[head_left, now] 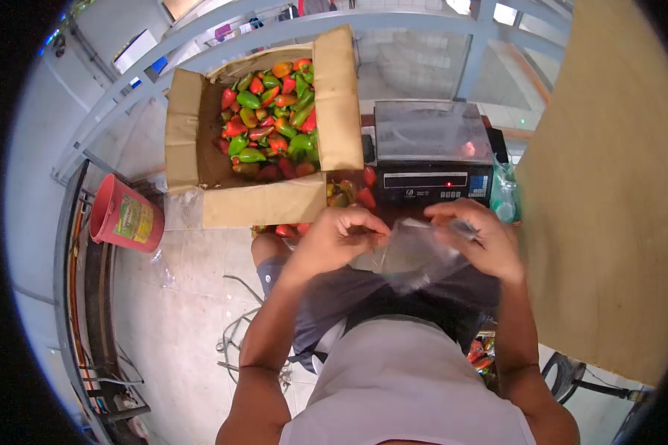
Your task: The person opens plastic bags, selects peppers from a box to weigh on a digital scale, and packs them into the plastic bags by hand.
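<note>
A clear plastic bag [416, 256] is stretched between my two hands above my lap, partly blurred. The fingers of my left hand [341, 239] pinch its left edge. On the other side my right hand [482, 236] grips the bag, with some film bunched by the fingers. Just beyond the hands stands a black weighing scale [432, 182] with a shiny metal top. To its left, an open cardboard box [263, 208] holds many red and green peppers [271, 122]. More peppers [352, 191] lie between box and scale, partly hidden by my left hand.
A red bucket [126, 215] with a label sits on the tiled floor at left. A large brown board [608, 193] rises close on the right. Green plastic bags [505, 191] hang beside the scale. A loose rope [237, 334] lies on the floor.
</note>
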Available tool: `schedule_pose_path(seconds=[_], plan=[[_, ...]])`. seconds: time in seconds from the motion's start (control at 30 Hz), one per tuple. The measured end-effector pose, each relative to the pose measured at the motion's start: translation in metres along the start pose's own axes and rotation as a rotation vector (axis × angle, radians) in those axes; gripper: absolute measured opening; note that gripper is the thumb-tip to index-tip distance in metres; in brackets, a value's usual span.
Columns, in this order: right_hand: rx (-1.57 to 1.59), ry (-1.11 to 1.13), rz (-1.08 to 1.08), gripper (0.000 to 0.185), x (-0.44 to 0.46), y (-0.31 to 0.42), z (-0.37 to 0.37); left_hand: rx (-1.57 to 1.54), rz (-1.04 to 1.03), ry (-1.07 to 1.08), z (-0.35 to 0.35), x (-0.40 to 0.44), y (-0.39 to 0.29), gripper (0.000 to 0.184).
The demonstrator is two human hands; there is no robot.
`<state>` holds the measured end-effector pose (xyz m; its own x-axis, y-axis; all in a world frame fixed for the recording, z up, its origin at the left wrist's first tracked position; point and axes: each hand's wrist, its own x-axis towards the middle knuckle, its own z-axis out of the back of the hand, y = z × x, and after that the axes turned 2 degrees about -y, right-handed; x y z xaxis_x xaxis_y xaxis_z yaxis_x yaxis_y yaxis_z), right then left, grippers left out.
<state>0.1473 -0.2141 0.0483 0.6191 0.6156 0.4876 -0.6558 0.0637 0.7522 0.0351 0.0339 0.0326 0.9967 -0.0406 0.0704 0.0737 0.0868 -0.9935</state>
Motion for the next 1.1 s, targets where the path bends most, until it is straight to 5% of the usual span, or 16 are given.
schedule_pose_path(seconds=[0.07,0.17,0.3,0.47,0.57,0.67,0.77,1.1], plan=[[-0.016,0.067,0.102,0.014,0.001,-0.015,-0.003,-0.019,0.01,0.013,-0.004,-0.002,-0.001,0.014],[0.2,0.025,-0.391,0.014,-0.006,-0.001,-0.008,0.033,0.084,0.015,-0.007,-0.008,-0.006,0.013],[0.094,0.032,-0.134,0.015,-0.003,0.001,-0.007,0.109,0.061,-0.007,-0.013,-0.02,-0.001,0.006],[0.067,0.104,-0.124,0.011,-0.003,0.0,0.005,0.315,0.081,0.015,-0.019,-0.024,-0.009,0.006],[0.082,0.13,-0.105,0.012,-0.004,-0.005,0.005,0.056,0.115,0.014,-0.02,-0.029,-0.002,0.01],[0.061,0.155,-0.139,0.007,0.001,0.005,0.005,0.267,-0.056,-0.035,-0.02,-0.026,0.005,0.009],[0.063,0.173,-0.131,0.007,0.003,0.006,0.004,0.037,-0.024,-0.003,-0.023,-0.026,0.0,0.009],[0.073,0.31,-0.117,0.008,-0.001,-0.006,0.002,-0.035,0.161,0.188,-0.018,-0.039,-0.002,0.006]])
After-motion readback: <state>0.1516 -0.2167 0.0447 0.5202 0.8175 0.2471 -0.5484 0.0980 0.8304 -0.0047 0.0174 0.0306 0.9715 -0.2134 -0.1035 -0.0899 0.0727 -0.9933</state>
